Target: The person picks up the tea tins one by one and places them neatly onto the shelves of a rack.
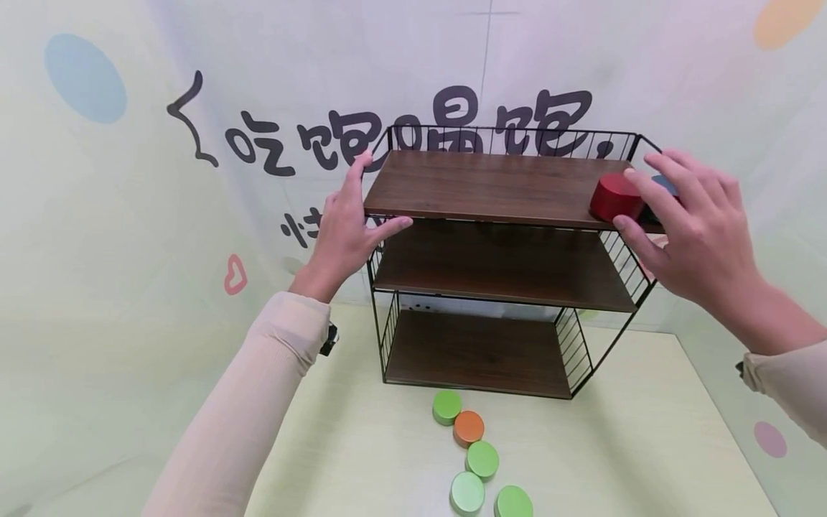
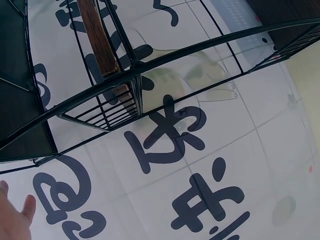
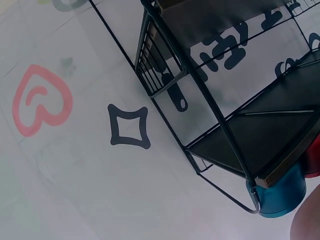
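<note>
A three-tier shelf rack (image 1: 491, 183) with dark wooden boards and black wire frame stands on the table. At its upper left corner, my left hand (image 1: 345, 226) holds nothing, thumb and fingers spread beside the top board. My right hand (image 1: 701, 226) is at the top board's right end, fingers loosely spread by a red round tin (image 1: 610, 197). Its thumb and index fingertips overlap the tin in the head view; contact is unclear. A blue round tin (image 1: 665, 184) is mostly hidden behind these fingers; the right wrist view shows both blue (image 3: 285, 195) and red (image 3: 314, 160) tins.
In front of the rack lie several round tins: a green one (image 1: 447, 406), an orange one (image 1: 469, 428) and a pale green one (image 1: 467, 494) among them. The pale table (image 1: 349, 431) meets a printed cloth backdrop (image 1: 271, 43) behind and at the sides.
</note>
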A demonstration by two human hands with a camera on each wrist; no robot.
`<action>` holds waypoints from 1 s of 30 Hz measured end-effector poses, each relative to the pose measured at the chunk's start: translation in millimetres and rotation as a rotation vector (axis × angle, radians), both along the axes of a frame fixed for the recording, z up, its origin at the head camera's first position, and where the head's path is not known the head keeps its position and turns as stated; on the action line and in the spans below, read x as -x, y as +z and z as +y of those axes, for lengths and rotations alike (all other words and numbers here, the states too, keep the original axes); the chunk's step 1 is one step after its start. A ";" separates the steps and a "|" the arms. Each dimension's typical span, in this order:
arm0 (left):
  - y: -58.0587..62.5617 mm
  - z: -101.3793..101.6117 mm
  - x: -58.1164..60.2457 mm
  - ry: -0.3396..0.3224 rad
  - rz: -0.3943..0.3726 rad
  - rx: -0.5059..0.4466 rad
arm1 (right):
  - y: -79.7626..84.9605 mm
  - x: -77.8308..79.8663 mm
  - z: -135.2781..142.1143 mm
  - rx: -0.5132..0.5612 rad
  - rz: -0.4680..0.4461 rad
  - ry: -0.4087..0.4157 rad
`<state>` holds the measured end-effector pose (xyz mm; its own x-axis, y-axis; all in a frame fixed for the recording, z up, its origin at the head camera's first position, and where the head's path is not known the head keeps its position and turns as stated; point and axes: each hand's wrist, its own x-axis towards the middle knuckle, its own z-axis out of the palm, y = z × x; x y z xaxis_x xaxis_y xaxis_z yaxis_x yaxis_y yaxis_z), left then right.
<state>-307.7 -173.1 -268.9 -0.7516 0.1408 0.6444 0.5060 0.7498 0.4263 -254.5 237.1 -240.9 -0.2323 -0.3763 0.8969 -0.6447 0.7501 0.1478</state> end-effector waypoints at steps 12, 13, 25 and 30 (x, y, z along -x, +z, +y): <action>0.1 -0.8 0.7 0.007 -0.025 -0.010 | -17.5 -24.1 -19.3 0.055 0.093 0.108; 0.2 -0.6 0.6 0.007 -0.027 -0.010 | -19.5 -25.7 -20.3 0.060 0.093 0.119; 0.3 0.5 1.1 0.005 -0.018 -0.005 | -60.2 -31.5 -20.7 0.024 0.053 0.164; 0.8 0.0 0.2 0.007 -0.013 -0.002 | -82.4 -30.2 -15.7 0.001 0.015 0.160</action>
<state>-308.0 -173.1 -268.1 -0.7612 0.1340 0.6346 0.4949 0.7524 0.4348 -224.3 221.4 -323.3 -0.1563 -0.4062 0.9003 -0.7534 0.6385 0.1573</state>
